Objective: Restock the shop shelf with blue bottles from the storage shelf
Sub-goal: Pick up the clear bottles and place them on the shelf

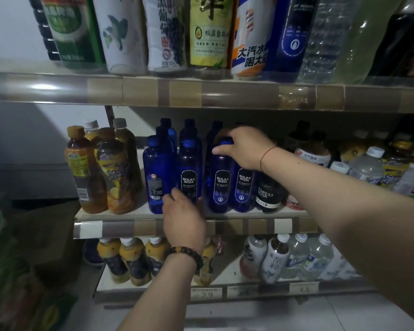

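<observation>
The right hand reaches in from above. Its fingers and thumb are curled over the cap and neck of a blue Bolsa Soda bottle, which stands upright in the front row of the middle shelf. A grip at the top suits setting the bottle into a tight row without knocking the ones beside it.

The left hand sits lower, at the shelf lip, with its fingers bent round the base of the neighbouring blue bottle. The hand hides the contact itself, so it seems to be holding that bottle rather than merely steadying it, probably to square it with the row.

The task's bottles already fill the middle stretch of this shelf, several deep and touching side by side. Most face label-forward for the shopper, but the leftmost blue bottle is turned so that its barcode shows.

They are slim, round-shouldered and made of glossy translucent cobalt plastic, with dark printed labels and blue screw caps. Just to their right stands a dark Forest Soda bottle. To their left are amber tea bottles in shiny shrink-wrapped sleeves. The shelf edge carries a clear plastic strip over brown and white paper tags.
</observation>
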The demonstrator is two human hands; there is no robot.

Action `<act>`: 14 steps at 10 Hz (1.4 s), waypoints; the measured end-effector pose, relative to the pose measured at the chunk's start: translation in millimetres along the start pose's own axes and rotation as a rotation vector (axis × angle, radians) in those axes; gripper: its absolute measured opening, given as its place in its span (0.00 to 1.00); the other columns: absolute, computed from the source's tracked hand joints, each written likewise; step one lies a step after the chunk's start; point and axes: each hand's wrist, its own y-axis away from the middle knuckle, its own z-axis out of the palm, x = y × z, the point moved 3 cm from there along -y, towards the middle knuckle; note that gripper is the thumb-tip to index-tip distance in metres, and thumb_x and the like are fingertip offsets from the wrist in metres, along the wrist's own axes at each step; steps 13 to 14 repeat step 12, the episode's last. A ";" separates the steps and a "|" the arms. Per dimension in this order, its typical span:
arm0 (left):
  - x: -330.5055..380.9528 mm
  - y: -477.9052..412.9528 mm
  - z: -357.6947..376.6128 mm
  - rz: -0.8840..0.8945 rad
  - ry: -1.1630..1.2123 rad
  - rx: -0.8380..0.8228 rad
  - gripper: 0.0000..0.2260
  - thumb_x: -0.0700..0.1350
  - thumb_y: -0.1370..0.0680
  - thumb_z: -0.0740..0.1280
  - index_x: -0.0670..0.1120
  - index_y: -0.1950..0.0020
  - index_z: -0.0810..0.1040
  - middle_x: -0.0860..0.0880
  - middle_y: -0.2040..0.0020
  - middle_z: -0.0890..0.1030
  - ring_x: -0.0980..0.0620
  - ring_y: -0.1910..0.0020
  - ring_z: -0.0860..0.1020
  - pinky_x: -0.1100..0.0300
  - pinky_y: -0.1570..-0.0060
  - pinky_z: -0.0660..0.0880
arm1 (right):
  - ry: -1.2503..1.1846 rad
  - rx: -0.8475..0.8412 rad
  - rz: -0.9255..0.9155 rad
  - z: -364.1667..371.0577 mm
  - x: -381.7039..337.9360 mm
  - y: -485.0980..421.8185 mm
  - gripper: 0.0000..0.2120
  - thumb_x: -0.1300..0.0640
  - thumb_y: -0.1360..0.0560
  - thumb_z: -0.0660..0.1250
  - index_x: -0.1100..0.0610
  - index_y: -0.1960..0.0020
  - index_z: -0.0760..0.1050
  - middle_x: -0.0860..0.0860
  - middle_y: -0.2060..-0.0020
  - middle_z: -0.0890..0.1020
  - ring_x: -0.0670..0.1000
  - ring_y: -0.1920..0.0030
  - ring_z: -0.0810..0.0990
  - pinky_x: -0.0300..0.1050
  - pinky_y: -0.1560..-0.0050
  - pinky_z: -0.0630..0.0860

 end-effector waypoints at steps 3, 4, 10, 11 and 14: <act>-3.9 -6.6 4.6 0.098 -0.008 -0.002 0.20 0.51 0.20 0.72 0.41 0.33 0.73 0.42 0.41 0.76 0.43 0.46 0.79 0.48 0.45 0.80 | 0.016 0.070 0.109 -19.6 10.9 7.9 0.24 0.39 0.18 0.59 0.57 0.36 0.79 0.59 0.44 0.83 0.60 0.45 0.81 0.45 0.47 0.75; -7.5 -4.5 3.3 0.085 -0.012 0.022 0.17 0.50 0.20 0.72 0.40 0.39 0.74 0.41 0.44 0.78 0.42 0.47 0.78 0.48 0.47 0.79 | 0.146 0.033 0.181 -21.3 27.3 10.5 0.21 0.43 0.17 0.59 0.58 0.41 0.79 0.60 0.42 0.82 0.62 0.43 0.80 0.48 0.46 0.75; -9.2 -4.2 8.0 0.084 0.028 0.024 0.17 0.50 0.20 0.72 0.40 0.38 0.74 0.42 0.42 0.77 0.43 0.46 0.79 0.52 0.47 0.77 | -0.115 -0.069 0.097 -19.1 46.6 19.4 0.19 0.49 0.20 0.68 0.47 0.29 0.76 0.51 0.31 0.78 0.53 0.32 0.75 0.35 0.39 0.65; -8.6 -2.7 5.5 0.070 0.054 -0.013 0.18 0.50 0.19 0.72 0.40 0.37 0.74 0.41 0.40 0.77 0.42 0.44 0.78 0.50 0.46 0.77 | -0.090 0.001 0.113 -12.9 49.0 23.3 0.22 0.49 0.19 0.67 0.51 0.26 0.72 0.54 0.31 0.78 0.56 0.32 0.75 0.41 0.35 0.69; -14.6 0.5 -11.2 0.045 0.068 -0.032 0.19 0.49 0.19 0.72 0.41 0.33 0.74 0.42 0.37 0.77 0.41 0.42 0.79 0.48 0.44 0.78 | -0.110 0.313 0.109 -7.8 46.4 49.8 0.20 0.50 0.19 0.66 0.57 0.30 0.73 0.58 0.38 0.77 0.59 0.37 0.75 0.48 0.36 0.71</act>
